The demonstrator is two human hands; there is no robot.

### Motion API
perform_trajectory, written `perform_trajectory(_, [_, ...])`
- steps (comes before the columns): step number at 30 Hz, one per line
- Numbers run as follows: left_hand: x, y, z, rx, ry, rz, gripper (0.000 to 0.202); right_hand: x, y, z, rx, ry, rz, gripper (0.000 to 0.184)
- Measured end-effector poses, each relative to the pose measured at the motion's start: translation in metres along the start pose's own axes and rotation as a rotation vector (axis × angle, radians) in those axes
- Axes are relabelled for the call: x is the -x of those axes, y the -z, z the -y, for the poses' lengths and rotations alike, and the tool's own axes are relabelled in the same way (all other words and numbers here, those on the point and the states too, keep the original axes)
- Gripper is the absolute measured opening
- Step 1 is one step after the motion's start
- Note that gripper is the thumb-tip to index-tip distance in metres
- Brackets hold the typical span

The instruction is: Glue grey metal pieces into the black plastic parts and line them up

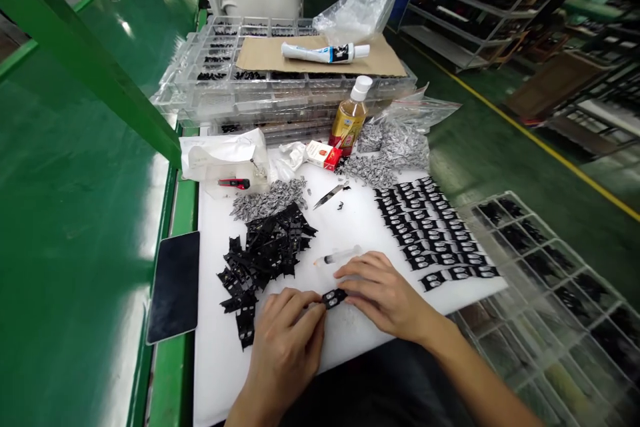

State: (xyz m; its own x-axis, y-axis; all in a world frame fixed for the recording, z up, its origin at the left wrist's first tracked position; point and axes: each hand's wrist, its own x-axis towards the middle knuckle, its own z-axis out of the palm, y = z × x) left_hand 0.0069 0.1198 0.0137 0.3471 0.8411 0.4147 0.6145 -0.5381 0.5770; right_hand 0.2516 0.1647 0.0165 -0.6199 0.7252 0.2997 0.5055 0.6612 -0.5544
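Between my two hands, low over the white board, is a small black plastic part with pale oval pieces on it. My left hand pinches its left end. The fingers of my right hand close on its right end. Just beyond them lies a clear syringe with a dark plunger end. A heap of black parts lies to the left, and rows of similar black parts with grey pieces are laid out on the right. Tweezers rest farther back.
Loose grey pieces are piled behind the black heap. A bottle, a red-and-white box and a red cutter stand or lie farther back. A tablet lies left. Compartment trays are at right; a glue tube tops stacked trays.
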Motion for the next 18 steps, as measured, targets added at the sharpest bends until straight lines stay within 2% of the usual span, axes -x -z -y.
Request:
perform_trajectory(5, [-0.002, 0.001, -0.001, -0.018, -0.090, -0.022, 0.022, 0.017, 0.008, 0.010, 0.095, -0.069, -0.005, 0.016])
perform_trajectory(8, [-0.004, 0.001, 0.000, -0.045, -0.141, -0.033, 0.024, 0.049, 0.030, 0.010, 0.190, -0.132, -0.048, 0.021])
perform_trajectory(13, [-0.007, 0.000, 0.006, -0.062, -0.179, -0.009, 0.020, 0.119, 0.074, -0.002, 0.338, -0.249, -0.119, 0.023])
perform_trajectory(15, [-0.008, 0.000, 0.008, -0.067, -0.184, 0.001, 0.019, 0.137, 0.084, -0.011, 0.386, -0.283, -0.148, 0.022])
perform_trajectory(18, [-0.008, 0.001, 0.009, -0.083, -0.196, 0.003, 0.017, 0.148, 0.087, -0.024, 0.432, -0.307, -0.186, 0.021])
